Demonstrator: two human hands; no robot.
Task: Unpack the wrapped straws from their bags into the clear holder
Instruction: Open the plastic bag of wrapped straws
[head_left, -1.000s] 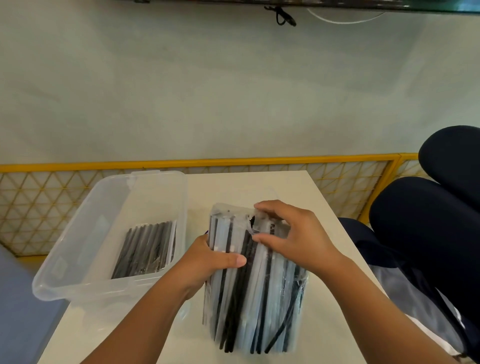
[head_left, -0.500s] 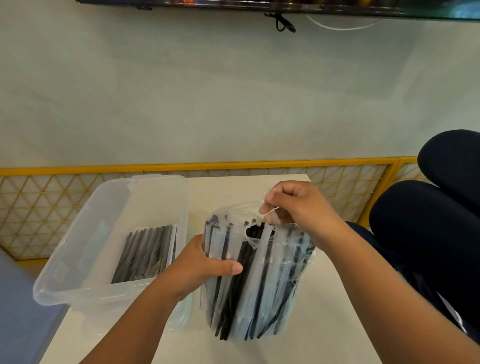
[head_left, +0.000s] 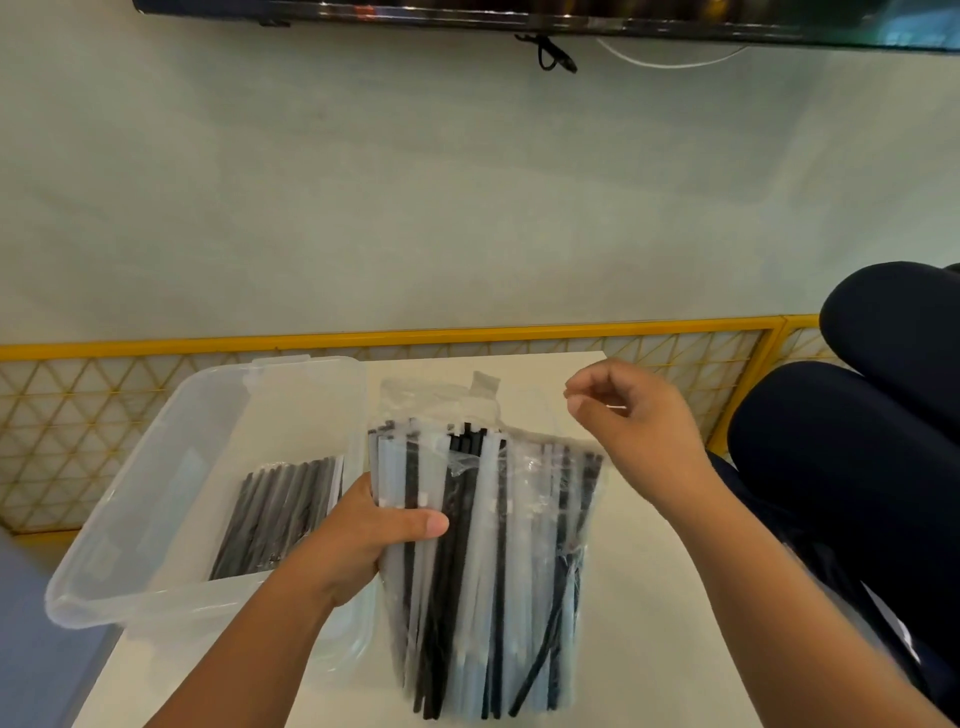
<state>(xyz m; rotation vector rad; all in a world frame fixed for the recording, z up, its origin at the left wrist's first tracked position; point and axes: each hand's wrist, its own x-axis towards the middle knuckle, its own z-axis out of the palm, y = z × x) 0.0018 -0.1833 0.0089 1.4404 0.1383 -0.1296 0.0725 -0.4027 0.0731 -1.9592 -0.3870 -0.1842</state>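
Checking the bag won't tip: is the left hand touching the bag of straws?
Touching. The head view shows the left hand gripping the bag of straws, its thumb laid across the front.

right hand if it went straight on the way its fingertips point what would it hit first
The right hand has curled fingertips pointing left, so it would likely meet the loose clear top of the bag of straws first, just above the straw ends; depth is hard to judge.

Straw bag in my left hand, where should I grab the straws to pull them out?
Pinch the straws by their exposed top ends, coming down from above. The bag stands upright in your left hand, torn open at the top; film covers their sides.
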